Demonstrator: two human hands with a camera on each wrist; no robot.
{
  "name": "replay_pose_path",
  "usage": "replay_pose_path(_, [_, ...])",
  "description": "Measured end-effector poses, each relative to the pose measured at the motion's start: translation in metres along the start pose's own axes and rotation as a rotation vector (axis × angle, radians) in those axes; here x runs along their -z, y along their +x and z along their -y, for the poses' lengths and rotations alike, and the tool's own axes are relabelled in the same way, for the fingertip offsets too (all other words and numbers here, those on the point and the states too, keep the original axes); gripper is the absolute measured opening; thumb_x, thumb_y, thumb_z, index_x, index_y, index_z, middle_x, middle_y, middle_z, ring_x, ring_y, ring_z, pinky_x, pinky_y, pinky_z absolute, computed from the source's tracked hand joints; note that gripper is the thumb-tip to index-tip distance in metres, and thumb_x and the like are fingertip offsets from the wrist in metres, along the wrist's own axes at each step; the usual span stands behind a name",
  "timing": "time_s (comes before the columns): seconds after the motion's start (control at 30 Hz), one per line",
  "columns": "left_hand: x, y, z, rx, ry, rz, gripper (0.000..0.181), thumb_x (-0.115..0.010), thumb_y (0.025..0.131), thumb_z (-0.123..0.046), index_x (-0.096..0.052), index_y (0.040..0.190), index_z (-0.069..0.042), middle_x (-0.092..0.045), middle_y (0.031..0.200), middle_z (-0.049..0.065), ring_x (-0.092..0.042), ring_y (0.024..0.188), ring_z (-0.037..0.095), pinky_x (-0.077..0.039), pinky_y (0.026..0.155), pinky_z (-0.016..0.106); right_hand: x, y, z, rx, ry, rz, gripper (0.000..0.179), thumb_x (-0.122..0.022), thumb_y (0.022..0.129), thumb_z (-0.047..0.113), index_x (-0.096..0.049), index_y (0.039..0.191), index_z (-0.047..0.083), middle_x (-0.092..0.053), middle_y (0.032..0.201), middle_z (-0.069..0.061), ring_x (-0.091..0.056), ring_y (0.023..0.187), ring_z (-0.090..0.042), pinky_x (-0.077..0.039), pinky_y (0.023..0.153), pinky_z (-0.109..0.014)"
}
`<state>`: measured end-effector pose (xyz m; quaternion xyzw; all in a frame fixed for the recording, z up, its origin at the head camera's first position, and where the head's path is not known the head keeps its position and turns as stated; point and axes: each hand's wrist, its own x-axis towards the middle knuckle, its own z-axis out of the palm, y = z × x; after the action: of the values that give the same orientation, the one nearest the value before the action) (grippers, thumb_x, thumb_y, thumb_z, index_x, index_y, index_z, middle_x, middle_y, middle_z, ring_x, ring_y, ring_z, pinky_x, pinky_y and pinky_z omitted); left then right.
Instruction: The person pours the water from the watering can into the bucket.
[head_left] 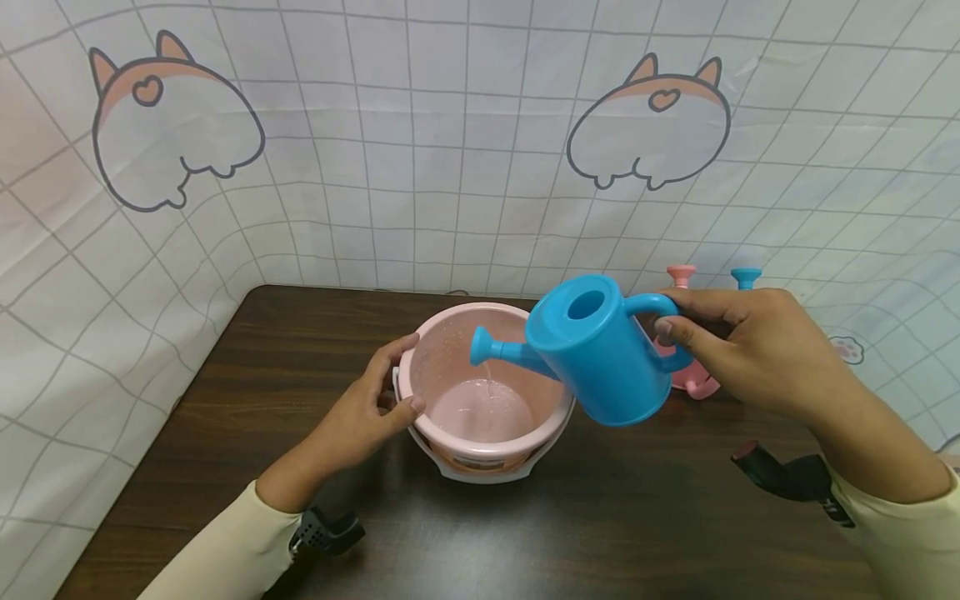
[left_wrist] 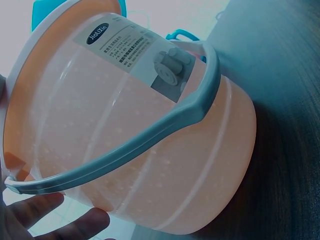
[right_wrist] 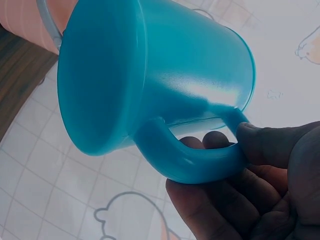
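My right hand (head_left: pixel 772 358) grips the handle of a blue watering can (head_left: pixel 618 375), thumb on one side and fingers curled round the other. The can leans left, its spout over a pink bucket (head_left: pixel 483 450), and a thin stream of water falls inside. Shallow water (head_left: pixel 480 412) covers the bucket's bottom. At the bucket's left side my left hand (head_left: pixel 360 417) holds the rim with thumb and index finger. In the left wrist view, other fingers (left_wrist: pixel 82 225) lie by the outer wall, below the pale bail handle (left_wrist: pixel 145 142).
Behind the blue can and my right hand are a pink watering can (head_left: pixel 701 383) and another blue spout (head_left: pixel 746 275), both partly hidden. The bucket stands on a dark wooden table (head_left: pixel 247 392). A white grid-patterned cloth (head_left: pixel 427 167) hangs along the back.
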<state>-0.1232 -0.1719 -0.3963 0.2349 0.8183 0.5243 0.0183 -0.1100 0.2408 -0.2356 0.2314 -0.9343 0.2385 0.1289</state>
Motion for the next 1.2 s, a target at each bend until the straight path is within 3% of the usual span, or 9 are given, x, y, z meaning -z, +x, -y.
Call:
replay_pose_path(0.37, [0.0001, 0.0007, -0.0002, -0.001, -0.002, -0.002, 0.076, -0.067, 0.097, -0.029, -0.024, 0.160, -0.025, -0.046, 0.143, 0.015, -0.062, 0.104, 0.026, -0.054, 0.083, 0.035, 0.0008, 0.0018, 0.0013, 0.001, 0.007, 0.018, 0.022, -0.072, 0.098, 0.016, -0.075, 0.119, 0.011, -0.075, 0.082, 0.001, -0.063, 0.049, 0.001, -0.048, 0.054, -0.027])
replay_pose_path(0.57, [-0.0005, 0.0010, 0.0003, -0.009, 0.003, -0.004, 0.076, -0.066, 0.097, -0.030, -0.025, 0.160, -0.025, -0.047, 0.143, 0.014, -0.062, 0.104, 0.025, -0.054, 0.084, 0.035, 0.0002, 0.0028, 0.0009, 0.033, -0.046, -0.012, 0.016, -0.074, 0.096, 0.015, -0.077, 0.111, 0.012, -0.074, 0.076, 0.008, -0.057, 0.047, -0.001, -0.040, 0.051, -0.028])
replay_pose_path(0.93, [-0.0009, 0.0013, 0.0003, -0.018, 0.010, -0.009, 0.076, -0.066, 0.097, -0.030, -0.025, 0.160, -0.024, -0.047, 0.143, 0.014, -0.063, 0.105, 0.025, -0.054, 0.084, 0.036, 0.0002, 0.0032, 0.0011, 0.032, -0.031, -0.010, 0.018, -0.074, 0.096, 0.014, -0.077, 0.113, 0.011, -0.075, 0.077, 0.006, -0.060, 0.049, 0.001, -0.042, 0.051, -0.028])
replay_pose_path(1.2, [-0.0006, 0.0009, 0.0011, -0.015, 0.010, -0.004, 0.076, -0.065, 0.097, -0.033, -0.024, 0.160, -0.025, -0.046, 0.144, 0.014, -0.062, 0.106, 0.025, -0.054, 0.085, 0.036, 0.0006, 0.0031, 0.0002, 0.017, -0.014, 0.002, 0.022, -0.073, 0.096, 0.014, -0.076, 0.116, 0.007, -0.076, 0.086, -0.004, -0.065, 0.056, 0.001, -0.047, 0.051, -0.028])
